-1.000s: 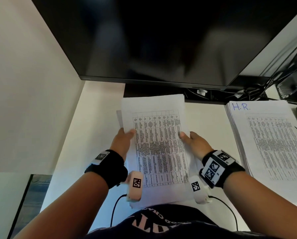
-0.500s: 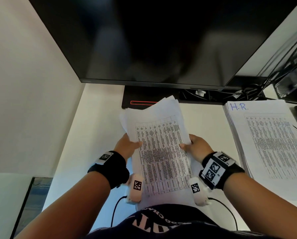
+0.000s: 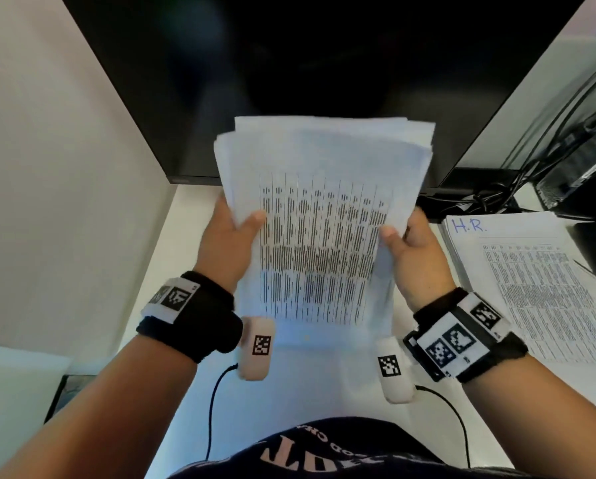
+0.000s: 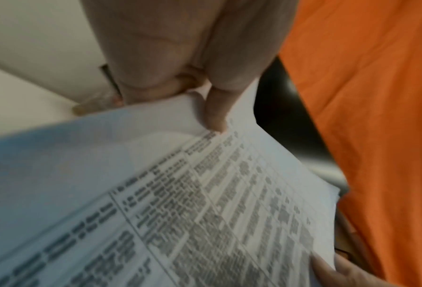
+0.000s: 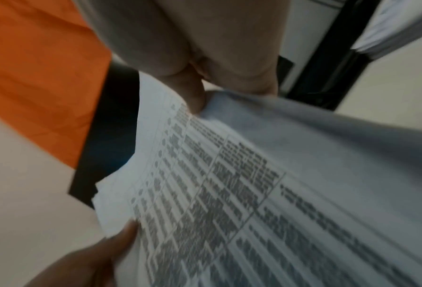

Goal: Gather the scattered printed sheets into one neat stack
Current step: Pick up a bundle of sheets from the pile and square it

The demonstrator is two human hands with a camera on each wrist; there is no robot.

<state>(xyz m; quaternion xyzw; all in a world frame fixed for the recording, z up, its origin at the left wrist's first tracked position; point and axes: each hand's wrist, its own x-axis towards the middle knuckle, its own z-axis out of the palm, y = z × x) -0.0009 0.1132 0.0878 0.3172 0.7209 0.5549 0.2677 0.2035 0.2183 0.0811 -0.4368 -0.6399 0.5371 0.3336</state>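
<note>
Printed sheets [image 3: 324, 216] had risen off the table [image 3: 186, 223] toward the monitor [image 3: 289, 63], left hand [image 3: 227, 240] and right hand [image 3: 417, 257] gripping the bundle's side edges, tops uneven, second stack [image 3: 531, 288] lay right.

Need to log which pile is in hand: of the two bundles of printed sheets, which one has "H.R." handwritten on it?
The stack lying on the desk at the right, held by neither hand. The bundle gripped by both hands shows no handwriting.

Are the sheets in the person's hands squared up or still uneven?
Uneven: the held sheets show staggered top edges and corners in the head view.
</note>
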